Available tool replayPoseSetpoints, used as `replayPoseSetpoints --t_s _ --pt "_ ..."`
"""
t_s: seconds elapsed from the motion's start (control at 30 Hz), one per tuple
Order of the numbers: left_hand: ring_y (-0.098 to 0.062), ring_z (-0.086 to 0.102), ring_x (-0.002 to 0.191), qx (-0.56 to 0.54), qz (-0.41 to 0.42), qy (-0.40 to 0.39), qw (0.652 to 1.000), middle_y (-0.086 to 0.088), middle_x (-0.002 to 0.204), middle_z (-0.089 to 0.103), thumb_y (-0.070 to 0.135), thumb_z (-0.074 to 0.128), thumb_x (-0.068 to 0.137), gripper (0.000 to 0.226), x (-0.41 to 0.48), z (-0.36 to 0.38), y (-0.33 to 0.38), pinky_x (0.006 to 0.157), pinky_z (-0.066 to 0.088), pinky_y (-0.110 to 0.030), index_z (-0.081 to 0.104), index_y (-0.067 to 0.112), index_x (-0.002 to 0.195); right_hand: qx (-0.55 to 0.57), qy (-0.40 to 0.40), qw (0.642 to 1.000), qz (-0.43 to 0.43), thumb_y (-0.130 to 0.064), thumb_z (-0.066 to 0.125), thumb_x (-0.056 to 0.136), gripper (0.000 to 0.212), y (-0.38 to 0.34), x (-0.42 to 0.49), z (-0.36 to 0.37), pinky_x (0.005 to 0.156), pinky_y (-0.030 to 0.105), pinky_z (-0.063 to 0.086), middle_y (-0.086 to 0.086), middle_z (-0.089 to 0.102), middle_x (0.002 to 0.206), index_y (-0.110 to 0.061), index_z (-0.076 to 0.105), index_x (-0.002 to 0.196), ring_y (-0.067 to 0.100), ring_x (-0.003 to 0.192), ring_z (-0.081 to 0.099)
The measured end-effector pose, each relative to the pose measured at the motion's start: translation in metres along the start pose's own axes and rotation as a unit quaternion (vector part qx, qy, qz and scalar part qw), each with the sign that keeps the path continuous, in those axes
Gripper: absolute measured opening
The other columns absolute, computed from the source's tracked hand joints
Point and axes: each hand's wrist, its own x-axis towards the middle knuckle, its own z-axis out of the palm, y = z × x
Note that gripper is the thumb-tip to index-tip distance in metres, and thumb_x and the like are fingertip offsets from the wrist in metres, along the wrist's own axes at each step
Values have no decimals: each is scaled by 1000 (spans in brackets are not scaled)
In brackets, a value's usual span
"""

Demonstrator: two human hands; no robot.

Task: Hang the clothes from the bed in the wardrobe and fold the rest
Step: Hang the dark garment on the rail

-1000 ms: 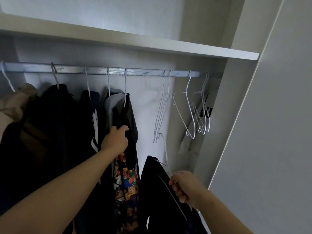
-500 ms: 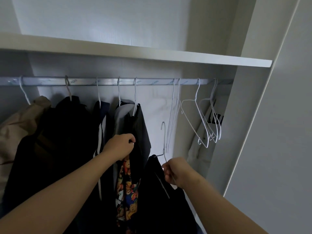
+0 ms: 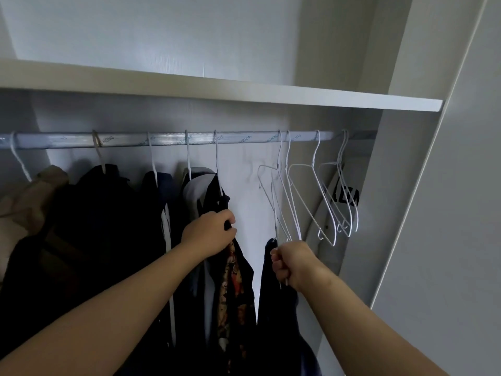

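Note:
A metal wardrobe rail [image 3: 244, 138] runs across below a white shelf. My left hand [image 3: 210, 233] grips the dark hung garment [image 3: 217, 196] at its shoulder, at the right end of the row of hung clothes. My right hand [image 3: 291, 263] holds a white wire hanger carrying a dark garment [image 3: 273, 308], which hangs below the rail and apart from it. The hanger's hook is hard to make out against the empty white hangers [image 3: 284, 202] behind it. A bare stretch of rail lies between the hung clothes and the empty hangers.
Several dark garments and a beige one [image 3: 24, 202] fill the rail's left half. More empty wire hangers [image 3: 333, 202] hang at the right end. The white shelf [image 3: 271, 93] is just above the rail, and the wardrobe's side panel [image 3: 401, 185] closes the right.
My right hand has lifted the hanger with the dark garment up toward the rail. My left hand keeps its grip on the hung garment. The camera has tilted upward.

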Motion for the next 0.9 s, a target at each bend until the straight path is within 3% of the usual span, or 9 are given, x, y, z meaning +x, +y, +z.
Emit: replayPoseSetpoints --t_s 0.23,0.47,0.53,0.6,0.63,0.73,0.9 --pt "-12 47 82 39 -19 -32 999 4 115 41 38 50 89 22 32 -2 0 64 39 -25 51 29 109 -2 -60 996 -67 7 31 89 31 -39 10 14 30 10 18 4 36 52 -7 44 65 8 23 24" --pt "-16 52 95 37 -24 -32 999 6 97 43 38 53 88 26 63 -11 -6 75 42 -27 55 27 111 -33 -98 985 -137 5 40 90 31 -101 30 25 32 9 13 4 32 54 -10 40 62 5 23 19" --pt "-12 55 83 -24 -33 -17 999 9 89 52 31 57 86 15 70 -10 -10 70 45 -24 60 25 99 -40 -115 981 -152 3 40 91 29 -116 36 32 31 8 13 4 34 54 -9 41 64 5 22 19" --pt "-7 56 65 -127 -53 -26 990 9 79 58 24 59 85 1 73 -7 -16 55 48 -20 59 25 84 -44 -135 976 -164 3 40 92 30 -127 44 39 30 8 13 1 37 45 -8 41 63 4 22 19" --pt "-6 56 62 -174 -59 -37 982 7 77 59 21 60 85 6 74 -6 -19 49 47 -18 59 26 81 -47 -143 974 -167 3 40 92 32 -131 49 43 30 8 14 -1 37 39 -8 40 63 5 22 19" --pt "-7 58 66 -257 -69 -55 962 4 78 57 18 62 85 11 75 -5 -24 49 48 -16 59 25 79 -72 -153 973 -159 4 40 92 30 -136 68 52 31 9 17 3 41 47 -8 42 64 5 24 24" --pt "-8 59 71 -309 -67 -52 947 3 81 56 18 63 86 9 74 0 -24 52 51 -18 59 25 82 -82 -140 982 -101 3 37 94 26 -119 101 63 31 11 30 7 42 58 -5 48 72 6 24 33"
